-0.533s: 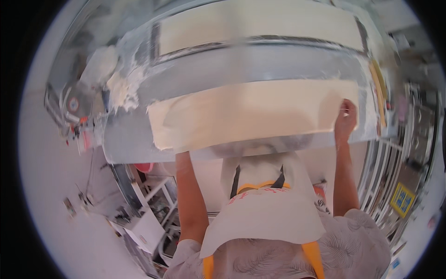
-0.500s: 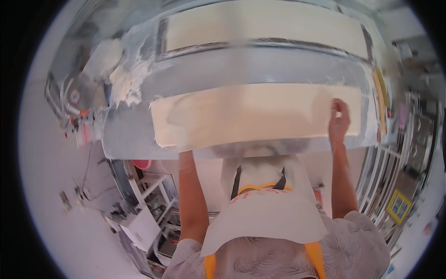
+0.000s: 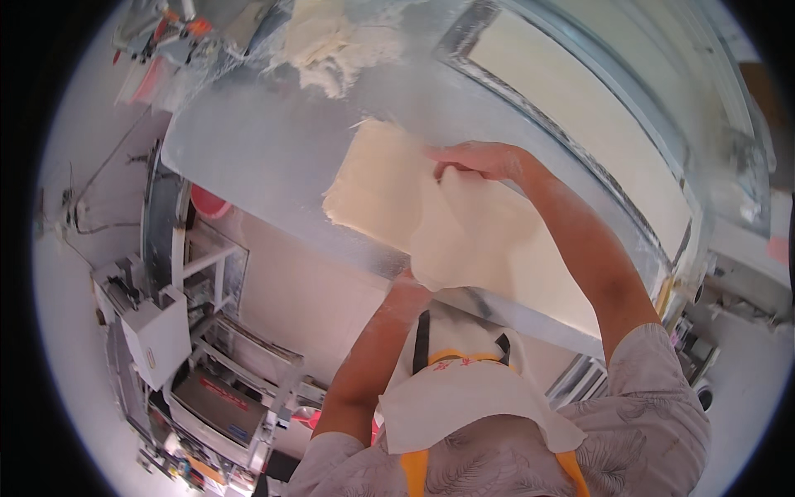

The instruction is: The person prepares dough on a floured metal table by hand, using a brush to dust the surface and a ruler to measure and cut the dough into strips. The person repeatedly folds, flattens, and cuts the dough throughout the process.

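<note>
A long sheet of pale dough (image 3: pixel 373 178) lies along the steel table (image 3: pixel 224 132), with a lifted flap (image 3: pixel 464 232) doubled over part of it. My right hand (image 3: pixel 476 161) pinches the flap's upper edge near the middle of the view. My left hand (image 3: pixel 410 282) is at the flap's lower corner by the table's front edge, its fingers hidden by the dough. Behind the sheet, a second long pale sheet (image 3: pixel 563 95) lies inside a dark-edged border.
A crumpled floury heap (image 3: pixel 327 54) sits at the back left, beside tools and pink items (image 3: pixel 149 79). A red basin (image 3: pixel 207 199) is under the table. A white box (image 3: pixel 157 340) and metal racks stand at the lower left.
My view has swung round. My right hand has moved leftward from the sheet's right end to its middle, and a flap of dough is now lifted over. My left hand appears nearer the middle.
</note>
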`<state>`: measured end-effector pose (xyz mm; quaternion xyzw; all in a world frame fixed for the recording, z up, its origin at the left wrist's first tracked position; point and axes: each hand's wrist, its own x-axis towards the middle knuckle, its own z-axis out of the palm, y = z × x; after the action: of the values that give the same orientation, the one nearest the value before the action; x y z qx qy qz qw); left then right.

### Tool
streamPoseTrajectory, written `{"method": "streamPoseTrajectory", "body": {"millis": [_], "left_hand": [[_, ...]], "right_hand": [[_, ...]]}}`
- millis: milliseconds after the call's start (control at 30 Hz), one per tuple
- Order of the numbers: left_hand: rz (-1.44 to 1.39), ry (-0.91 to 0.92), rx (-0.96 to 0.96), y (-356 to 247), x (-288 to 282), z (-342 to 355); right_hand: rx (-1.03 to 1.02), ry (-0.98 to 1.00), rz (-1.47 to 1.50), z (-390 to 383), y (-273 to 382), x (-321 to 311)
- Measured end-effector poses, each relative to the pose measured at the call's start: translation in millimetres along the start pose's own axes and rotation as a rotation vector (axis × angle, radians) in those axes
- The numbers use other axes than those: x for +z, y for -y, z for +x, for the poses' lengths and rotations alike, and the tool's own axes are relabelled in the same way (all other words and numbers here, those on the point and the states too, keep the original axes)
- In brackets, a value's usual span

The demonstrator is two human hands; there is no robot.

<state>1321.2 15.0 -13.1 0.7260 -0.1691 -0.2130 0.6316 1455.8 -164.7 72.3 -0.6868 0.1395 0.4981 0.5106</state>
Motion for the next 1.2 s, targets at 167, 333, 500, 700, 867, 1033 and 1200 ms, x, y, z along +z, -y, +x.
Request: {"method": "streamPoseTrajectory", "body": {"millis": [167, 333, 500, 700, 867, 1033, 1200], "left_hand": [[-0.177, -0.079, -0.085, 22, -17, -14], [-0.344, -0.251, -0.18, 50, -59, -46], [-1.266, -0.296, -0.154, 14, -100, -44], [-0.704, -0.808, -0.464, 0, -108, -14], [0.014, -0.854, -0.534, -4, -123, -17], [0.449, -0.88, -0.378, 1, -132, -22], [0.903, -0.46, -0.02, -4, -111, -8]], "right_hand": [[-0.37, 0.372, 0.492, 37, -6, -18], [-0.344, 0.189, 0.494, 55, -1, -14], [-0.32, 0.051, 0.321, 53, 32, 2], [-0.37, -0.273, 0.115, 71, 46, 18], [-0.41, -0.453, 0.042, 83, 48, 31], [-0.52, -0.629, -0.062, 86, 38, 40], [-0.705, -1.112, -0.433, 66, -26, 73]]}}
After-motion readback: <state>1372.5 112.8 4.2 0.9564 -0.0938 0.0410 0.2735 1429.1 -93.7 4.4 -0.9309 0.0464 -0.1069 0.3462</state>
